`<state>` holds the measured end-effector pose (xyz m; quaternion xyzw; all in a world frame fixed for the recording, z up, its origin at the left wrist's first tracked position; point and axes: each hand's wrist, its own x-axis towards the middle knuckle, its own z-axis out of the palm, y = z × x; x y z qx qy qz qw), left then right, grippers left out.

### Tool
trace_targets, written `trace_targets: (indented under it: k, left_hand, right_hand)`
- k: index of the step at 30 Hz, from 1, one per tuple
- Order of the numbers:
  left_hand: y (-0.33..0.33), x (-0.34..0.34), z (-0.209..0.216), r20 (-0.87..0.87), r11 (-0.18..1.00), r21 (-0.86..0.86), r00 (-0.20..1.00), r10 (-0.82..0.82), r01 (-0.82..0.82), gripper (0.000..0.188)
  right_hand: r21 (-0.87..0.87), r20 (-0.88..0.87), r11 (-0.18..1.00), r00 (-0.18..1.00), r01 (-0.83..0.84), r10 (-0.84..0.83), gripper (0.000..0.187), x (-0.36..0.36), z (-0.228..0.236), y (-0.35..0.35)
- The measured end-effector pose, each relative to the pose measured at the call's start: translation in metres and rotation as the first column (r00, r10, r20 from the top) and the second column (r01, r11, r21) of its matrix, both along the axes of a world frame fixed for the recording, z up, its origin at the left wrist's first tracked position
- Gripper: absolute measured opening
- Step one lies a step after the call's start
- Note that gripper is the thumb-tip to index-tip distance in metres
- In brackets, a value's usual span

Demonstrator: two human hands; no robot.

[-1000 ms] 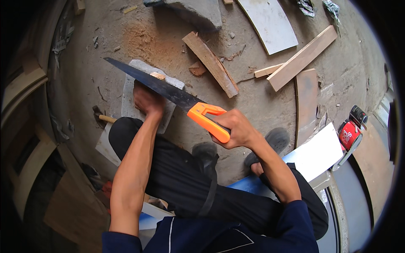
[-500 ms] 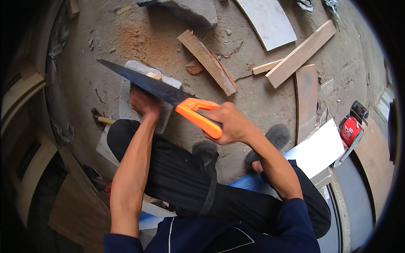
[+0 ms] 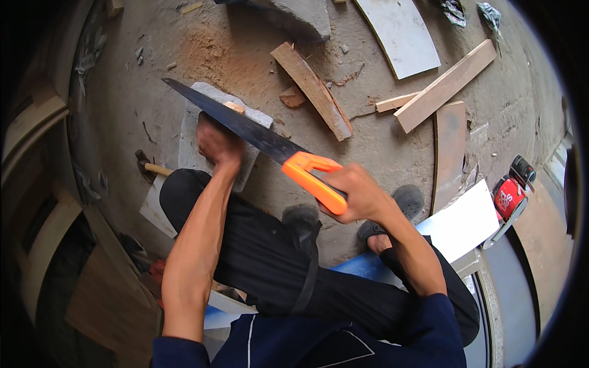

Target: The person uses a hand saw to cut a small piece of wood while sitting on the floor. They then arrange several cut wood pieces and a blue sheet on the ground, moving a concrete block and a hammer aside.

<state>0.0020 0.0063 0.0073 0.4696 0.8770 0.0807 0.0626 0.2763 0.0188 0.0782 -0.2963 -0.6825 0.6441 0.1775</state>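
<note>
hands (image 3: pixel 353 191) at diagonal saw (image 3: pixel 253 132), tip (image 3: pixel 174 87) forward-left

Head-mounted fisheye view, facing down.
The left camera of the side-by-side pair looks from the wearer's head over the trousers (image 3: pixel 264 245) toward the floor (image 3: pixel 383 153); left hand (image 3: pixel 219 140) and right hand (image 3: pixel 353 191) lie within close range.

left hand (image 3: pixel 219 140) slightly blurred — saw blade (image 3: pixel 242 125) partly hides pale wood (image 3: pixel 234 107) — grey stone (image 3: pixel 300 16) cut off at top
</note>
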Motion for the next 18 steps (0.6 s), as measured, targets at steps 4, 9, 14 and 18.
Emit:
trace_targets:
  k: [4, 9, 14, 18]
  left_hand:
    - [0.009, -0.002, 0.003, 0.165, 0.985, -0.123, 0.977, 0.138, -0.119, 0.044]
    - [0.003, 0.001, 0.001, -0.004, 1.0, -0.014, 1.0, 0.014, -0.014, 0.044]
    - [0.011, 0.006, 0.009, 0.199, 0.975, -0.152, 0.961, 0.192, -0.163, 0.045]
    - [-0.002, -0.004, -0.006, -0.014, 1.0, 0.004, 1.0, -0.002, 0.002, 0.04]
  right_hand:
    - [0.043, -0.007, 0.999, 1.0, 0.0, 0.0, 0.014, -0.056, -0.014, 0.03]
    - [-0.036, 0.026, 0.999, 0.999, -0.032, 0.033, 0.017, -0.005, -0.008, 0.004]
    - [0.106, 0.073, 0.993, 0.997, -0.048, 0.04, 0.019, -0.053, -0.016, 0.031]
    - [0.012, 0.032, 1.0, 0.999, 0.003, -0.003, 0.018, -0.034, -0.015, 0.018]
